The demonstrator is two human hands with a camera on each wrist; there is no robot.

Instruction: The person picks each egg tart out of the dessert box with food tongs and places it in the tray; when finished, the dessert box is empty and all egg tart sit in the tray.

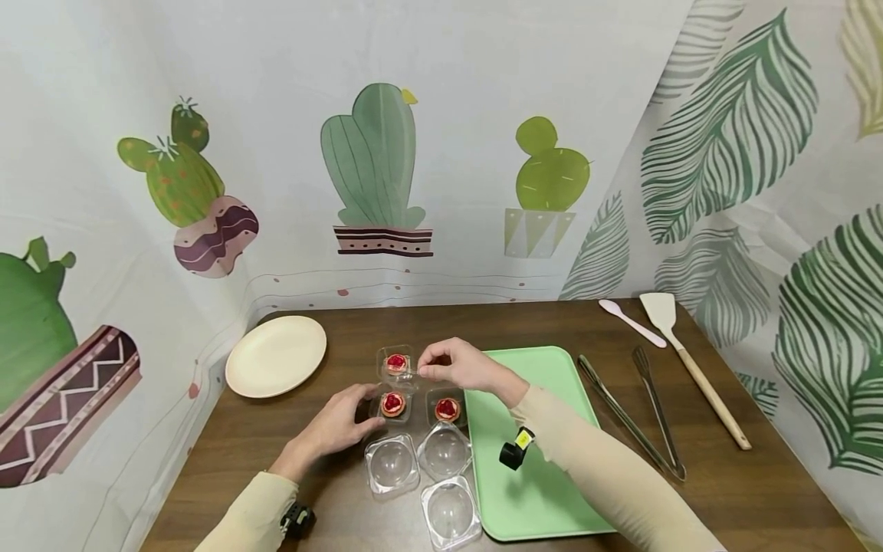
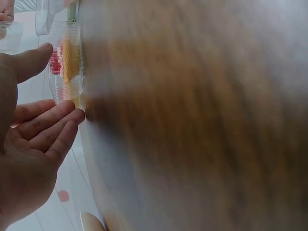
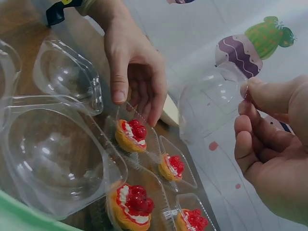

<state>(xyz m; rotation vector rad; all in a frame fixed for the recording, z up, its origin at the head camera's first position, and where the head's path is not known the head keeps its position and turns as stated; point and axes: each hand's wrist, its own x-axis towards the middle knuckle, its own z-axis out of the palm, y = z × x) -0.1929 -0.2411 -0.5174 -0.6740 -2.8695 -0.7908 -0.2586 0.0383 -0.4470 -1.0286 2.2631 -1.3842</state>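
Tarts (image 3: 130, 137): four, each in its own box (image 1: 407, 418), standing on my worktop (image 1: 297, 464) left of the tray (image 1: 538, 475) (the head view shows three; my right grip seems to mask the fourth).

Right grip (image 1: 469, 368): thumb and forefinger pinched together on the edge of a lid (image 3: 207, 106), held up near the far boxes.

Left grip (image 1: 334, 425): thumb and fingers apart, extended about the near left box; contact, I cannot tell for certain.

Loose lids (image 1: 392, 465): three, lying on the worktop on my side of the boxes.

Progress, as I judge it: boxing done for all four tarts; covering not, since I make out no lid seated. Four lids are left to place, the pinched one included.

Materials: boxes and lids in thin, clear, glossy plastic, the lids square-rimmed with round domes. Tarts round, with tan shells, white filling and shiny red tops. Tray smooth, pale green, round-cornered. Plate (image 1: 276, 356) cream, oval to the eye. Tongs (image 1: 621, 414) slim, dark, metallic. Spatula (image 1: 697, 368) white-headed, wooden-handled. Spoon (image 1: 633, 323) pale pink.
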